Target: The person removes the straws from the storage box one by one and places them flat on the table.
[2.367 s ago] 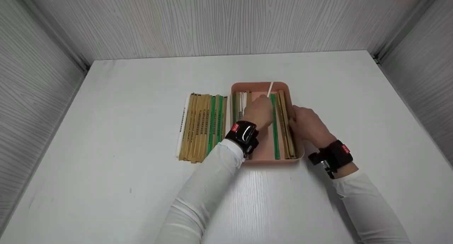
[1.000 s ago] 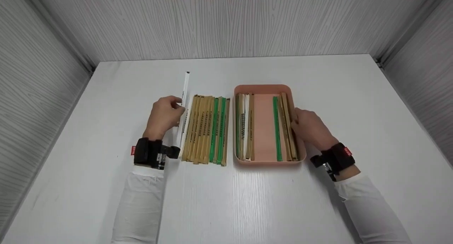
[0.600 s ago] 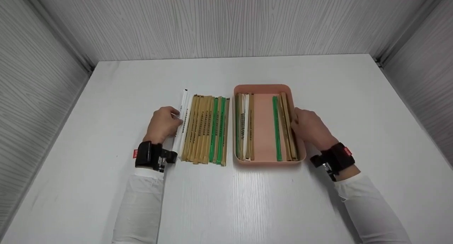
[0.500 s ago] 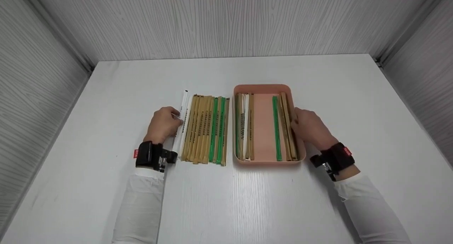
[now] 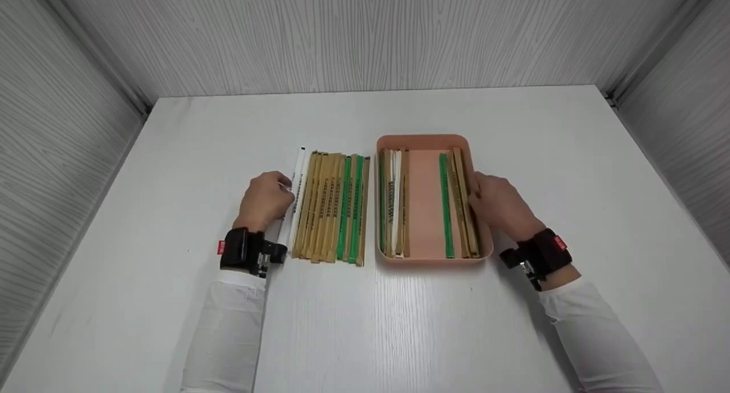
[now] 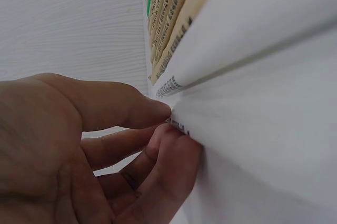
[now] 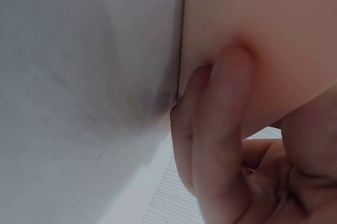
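In the head view my left hand (image 5: 265,198) is at the left end of a row of slim paper-wrapped sticks (image 5: 325,210) lying side by side. Its thumb and fingertips pinch a white paper-wrapped stick (image 6: 253,113), which lies beside another white one (image 6: 210,56); both carry dark print. Brown and green wrapped sticks (image 6: 171,13) lie beyond them. My right hand (image 5: 502,202) grips the right wall of a pink tray (image 5: 425,262). In the right wrist view its fingers (image 7: 224,113) press on the smooth pink wall.
Inside the tray, wrapped sticks stand along the left side, among them a white one (image 5: 397,205), and along the right side, among them a green one (image 5: 446,205). Bare tray floor (image 5: 425,202) shows between. Pale wood-grain panels (image 5: 365,39) enclose the white table (image 5: 399,324).
My left hand has moved from inside the tray to the row's left end, carrying a white paper-wrapped stick and lowering it beside the other white one. My right hand has stayed on the tray.
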{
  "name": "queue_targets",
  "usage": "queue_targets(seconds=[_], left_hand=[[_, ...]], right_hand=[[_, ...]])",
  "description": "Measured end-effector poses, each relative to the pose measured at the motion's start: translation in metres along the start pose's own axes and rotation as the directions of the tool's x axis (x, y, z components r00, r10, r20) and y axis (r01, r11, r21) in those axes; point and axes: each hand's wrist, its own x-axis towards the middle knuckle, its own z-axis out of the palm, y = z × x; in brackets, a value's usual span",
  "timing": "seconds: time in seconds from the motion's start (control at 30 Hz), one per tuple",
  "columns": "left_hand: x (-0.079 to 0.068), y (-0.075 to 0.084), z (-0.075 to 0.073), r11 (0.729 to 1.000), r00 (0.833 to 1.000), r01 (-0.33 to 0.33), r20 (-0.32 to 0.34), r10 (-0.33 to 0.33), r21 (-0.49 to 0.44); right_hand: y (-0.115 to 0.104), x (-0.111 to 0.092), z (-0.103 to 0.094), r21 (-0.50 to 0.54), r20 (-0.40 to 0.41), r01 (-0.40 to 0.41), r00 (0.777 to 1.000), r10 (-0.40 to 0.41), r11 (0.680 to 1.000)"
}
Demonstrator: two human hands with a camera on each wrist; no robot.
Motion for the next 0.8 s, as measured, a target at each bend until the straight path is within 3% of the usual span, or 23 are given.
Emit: queue_targets(seconds=[0.43,0.8], left_hand=[[-0.0008,0.0011,0.0025,1.000,1.000,-0.010,0.013,0.010,0.000],[-0.0031,0.0032,0.0009,1.000,1.000,-0.018,0.015,0.018,-0.003]], right_hand=[[-0.0005,0.0008,-0.0010,0.002,0.013,-0.022,1.000,0.022,1.000],[-0.0002,0.0007,-0.0006,-0.031,0.002,0.019,1.000,-0.019,0.999]])
